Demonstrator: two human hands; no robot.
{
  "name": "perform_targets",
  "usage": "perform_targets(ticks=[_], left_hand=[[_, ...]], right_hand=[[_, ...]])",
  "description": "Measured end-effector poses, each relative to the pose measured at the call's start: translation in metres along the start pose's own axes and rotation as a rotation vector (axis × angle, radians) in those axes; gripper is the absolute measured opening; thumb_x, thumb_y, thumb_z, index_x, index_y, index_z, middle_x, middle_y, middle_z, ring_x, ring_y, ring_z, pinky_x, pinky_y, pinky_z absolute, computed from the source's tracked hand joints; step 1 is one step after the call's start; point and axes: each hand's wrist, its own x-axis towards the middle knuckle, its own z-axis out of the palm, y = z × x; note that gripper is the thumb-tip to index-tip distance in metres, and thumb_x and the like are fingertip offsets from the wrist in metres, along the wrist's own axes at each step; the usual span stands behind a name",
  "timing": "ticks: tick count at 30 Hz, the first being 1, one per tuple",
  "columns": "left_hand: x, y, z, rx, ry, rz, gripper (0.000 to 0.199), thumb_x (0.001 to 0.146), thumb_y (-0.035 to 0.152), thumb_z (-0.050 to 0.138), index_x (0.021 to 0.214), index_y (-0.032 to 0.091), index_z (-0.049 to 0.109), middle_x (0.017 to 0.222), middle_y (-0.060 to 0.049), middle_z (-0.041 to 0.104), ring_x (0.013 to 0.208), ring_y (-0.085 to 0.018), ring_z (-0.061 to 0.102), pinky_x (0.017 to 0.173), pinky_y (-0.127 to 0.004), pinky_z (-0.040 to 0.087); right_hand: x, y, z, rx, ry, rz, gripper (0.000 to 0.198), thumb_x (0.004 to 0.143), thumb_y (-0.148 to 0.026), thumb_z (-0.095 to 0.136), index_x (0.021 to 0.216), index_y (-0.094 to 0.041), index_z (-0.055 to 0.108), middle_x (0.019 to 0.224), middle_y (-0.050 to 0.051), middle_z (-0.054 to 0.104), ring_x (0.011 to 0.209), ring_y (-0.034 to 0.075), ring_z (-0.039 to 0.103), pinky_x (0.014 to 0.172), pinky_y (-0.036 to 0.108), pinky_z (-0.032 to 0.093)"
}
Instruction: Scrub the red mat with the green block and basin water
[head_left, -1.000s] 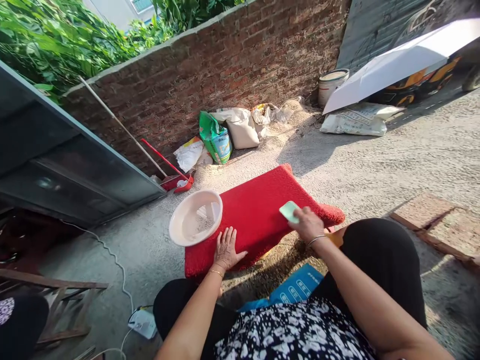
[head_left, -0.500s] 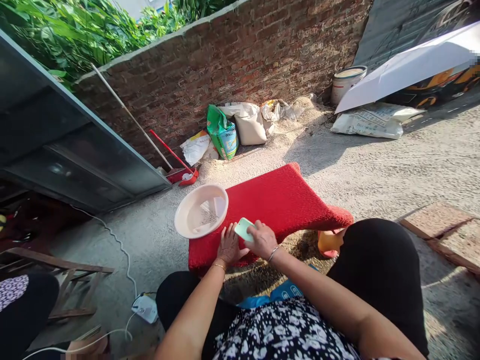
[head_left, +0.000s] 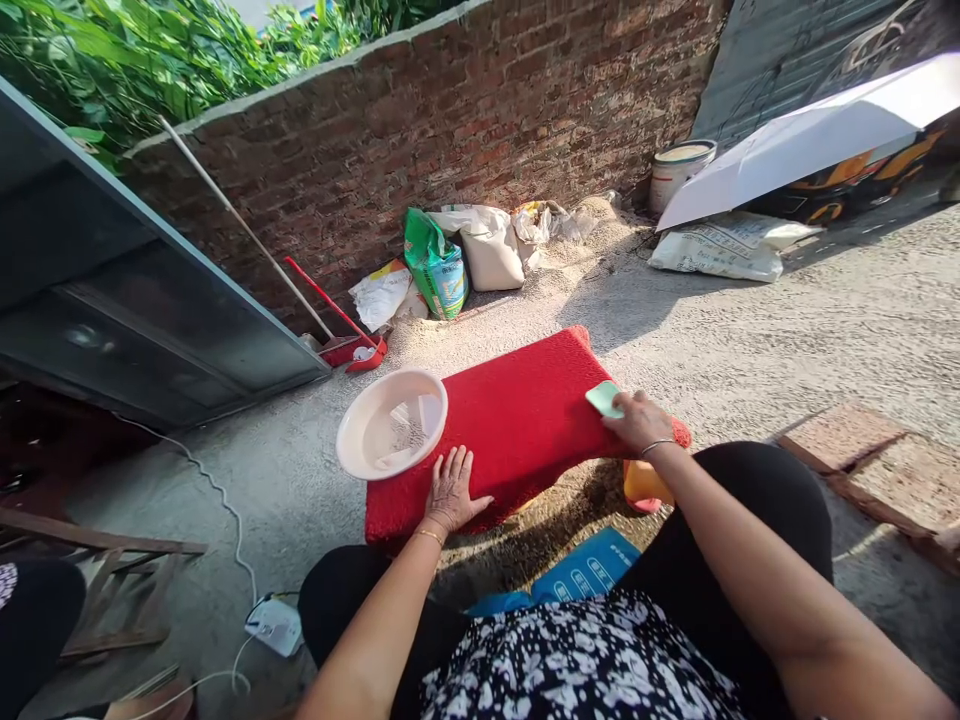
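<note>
A red, shaggy cloth (head_left: 517,400) is spread over a low bench-like support in front of my knees. My left hand (head_left: 450,495) lies flat on its near left part, fingers spread, holding nothing. Toward the cloth's right end, my right hand (head_left: 639,425) grips a pale green scrub brush (head_left: 604,399) with a flat back; its underside is hidden against the cloth. A pale pink basin (head_left: 352,440) with clear water stands on the cloth's left end, just beyond my left fingertips.
Beneath the cloth's right end is an orange object (head_left: 645,484). A blue printed sheet (head_left: 589,570) lies by my lap. Bricks (head_left: 844,437) lie at right; a power strip (head_left: 274,624) with a cord is at left. Sacks (head_left: 491,258) and a red dustpan (head_left: 367,356) line the brick wall.
My right hand has moved right along the cloth with the scrub brush, away from my left hand. My left hand has stayed near the same spot, its fingers now more spread.
</note>
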Motion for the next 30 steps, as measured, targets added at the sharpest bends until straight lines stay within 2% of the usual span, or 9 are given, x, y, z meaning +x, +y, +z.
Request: perform_targets(ticks=[3,5,12,15,17,19,26,28,30], left_hand=[[0.000,0.000,0.001,0.001,0.005,0.003,0.092,0.071,0.066,0.056,0.142,0.013,0.033,0.150,-0.014,0.031,0.141,-0.031,0.021,0.115,-0.050,0.013],[0.000,0.000,0.002,-0.004,0.005,0.004,0.092,0.071,0.066,0.055,0.143,0.013,0.033,0.150,-0.013,0.031,0.141,-0.030,0.021,0.115,-0.049,0.013],[0.000,-0.003,0.008,0.032,-0.007,0.007,0.092,0.072,0.070,0.051,0.143,0.013,0.033,0.151,-0.015,0.030,0.141,-0.031,0.020,0.115,-0.050,0.011],[0.001,-0.004,0.009,0.041,-0.022,0.012,0.093,0.072,0.071,0.050,0.142,0.012,0.034,0.150,-0.015,0.031,0.141,-0.031,0.021,0.115,-0.050,0.012],[0.000,-0.004,0.009,0.035,-0.014,0.007,0.092,0.073,0.071,0.048,0.142,0.012,0.034,0.151,-0.014,0.030,0.141,-0.030,0.021,0.115,-0.049,0.012],[0.000,-0.003,0.007,0.023,0.000,0.005,0.091,0.074,0.071,0.049,0.142,0.012,0.033,0.151,-0.013,0.030,0.141,-0.029,0.021,0.115,-0.048,0.012],[-0.002,-0.001,0.006,-0.028,0.032,0.008,0.092,0.072,0.068,0.054,0.143,0.013,0.033,0.151,-0.012,0.030,0.141,-0.029,0.021,0.116,-0.049,0.010],[-0.002,-0.001,0.007,-0.032,0.035,0.007,0.092,0.072,0.068,0.054,0.143,0.013,0.033,0.151,-0.013,0.030,0.141,-0.029,0.021,0.116,-0.049,0.010],[-0.002,-0.001,0.007,-0.029,0.033,0.007,0.092,0.072,0.068,0.053,0.143,0.013,0.033,0.151,-0.013,0.030,0.141,-0.029,0.020,0.116,-0.049,0.010]], right_hand=[[0.008,0.017,-0.015,-0.009,0.049,0.182,0.045,0.080,-0.052,0.051,0.112,-0.021,0.062,0.107,0.012,0.052,0.085,0.023,0.058,0.071,0.033,0.040],[0.002,-0.004,-0.016,0.016,0.073,0.169,0.047,0.081,-0.054,0.050,0.113,-0.021,0.061,0.105,0.012,0.052,0.084,0.022,0.058,0.070,0.032,0.040],[-0.050,-0.175,0.026,0.111,-0.045,-0.412,0.039,0.080,-0.052,0.055,0.108,-0.026,0.061,0.103,0.008,0.055,0.085,0.019,0.058,0.071,0.028,0.040],[-0.052,-0.204,0.043,0.111,-0.087,-0.507,0.038,0.080,-0.050,0.056,0.108,-0.025,0.061,0.104,0.008,0.055,0.089,0.021,0.058,0.075,0.029,0.040],[-0.041,-0.194,0.048,0.087,-0.100,-0.470,0.037,0.080,-0.048,0.056,0.109,-0.025,0.062,0.104,0.009,0.055,0.090,0.021,0.058,0.076,0.029,0.040],[-0.023,-0.165,0.046,0.052,-0.083,-0.387,0.038,0.080,-0.048,0.056,0.110,-0.025,0.062,0.105,0.009,0.055,0.090,0.022,0.058,0.075,0.029,0.041],[0.042,-0.005,-0.002,0.038,-0.001,0.164,0.047,0.077,-0.054,0.057,0.113,-0.025,0.062,0.110,0.012,0.052,0.090,0.025,0.059,0.078,0.038,0.044],[0.047,0.016,-0.014,0.046,0.042,0.288,0.047,0.078,-0.053,0.056,0.113,-0.022,0.062,0.110,0.014,0.052,0.092,0.027,0.058,0.079,0.040,0.044],[0.046,0.011,-0.017,0.060,0.076,0.307,0.047,0.078,-0.054,0.054,0.112,-0.022,0.062,0.109,0.014,0.052,0.091,0.026,0.058,0.079,0.039,0.044]])
